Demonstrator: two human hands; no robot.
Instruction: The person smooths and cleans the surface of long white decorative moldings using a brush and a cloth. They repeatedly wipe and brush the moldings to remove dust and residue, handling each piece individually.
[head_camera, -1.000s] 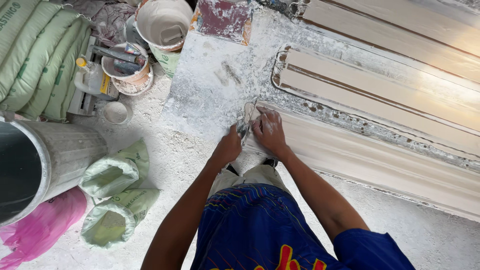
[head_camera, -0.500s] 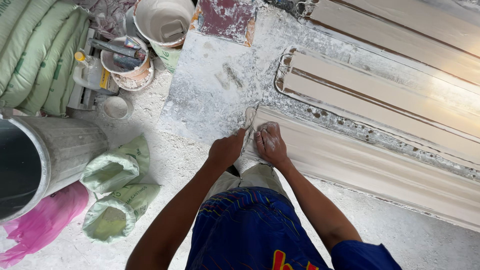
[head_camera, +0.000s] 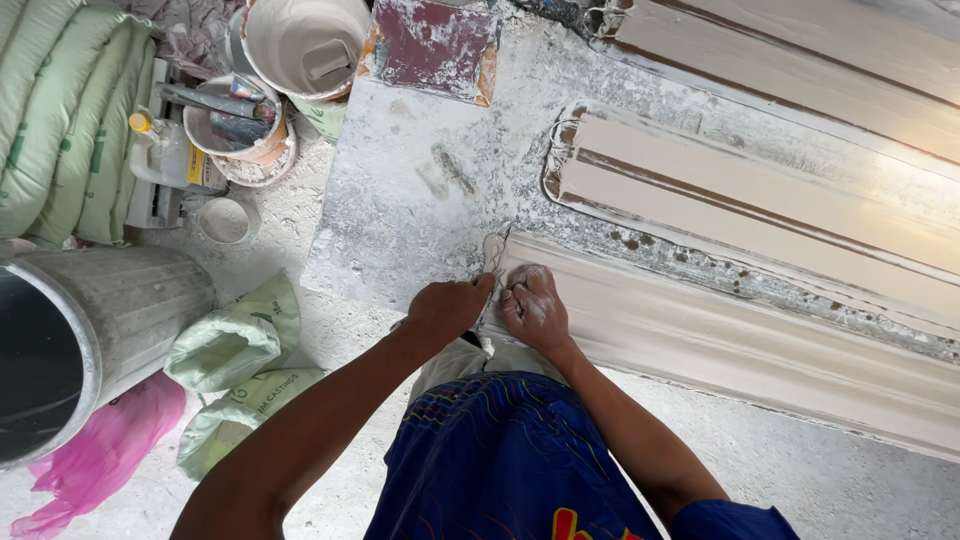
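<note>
Both hands meet at centre of frame, at the left end of the long off-white plaster cornice moulding (head_camera: 740, 345), which runs from centre to the lower right edge. The left hand (head_camera: 447, 308) is clenched, knuckles up, w/ fingers curled around a thin tool; only a small pale piece shows, so I cannot tell what kind of tool it is. The right hand (head_camera: 535, 305), dusted white w/ plaster, lies palm-down on the moulding end, fingers bent and pressing on the surface; it grasps nothing I can see. The two hands are just beside each other, almost touching.

Above the moulding, in the upper right, lie two more long cream-coloured plaster strips (head_camera: 760, 205) on the grey dusty slab (head_camera: 420, 200). Upper left: stacked pale green sacks (head_camera: 60, 110), a white plastic bucket (head_camera: 300, 40) & a smaller dirty bucket with tools (head_camera: 235, 125). At left edge, a grey metal drum on its side (head_camera: 90, 320); near it two folded green bags (head_camera: 235, 340) & a pink plastic bag (head_camera: 100, 455) in the lower left.
</note>
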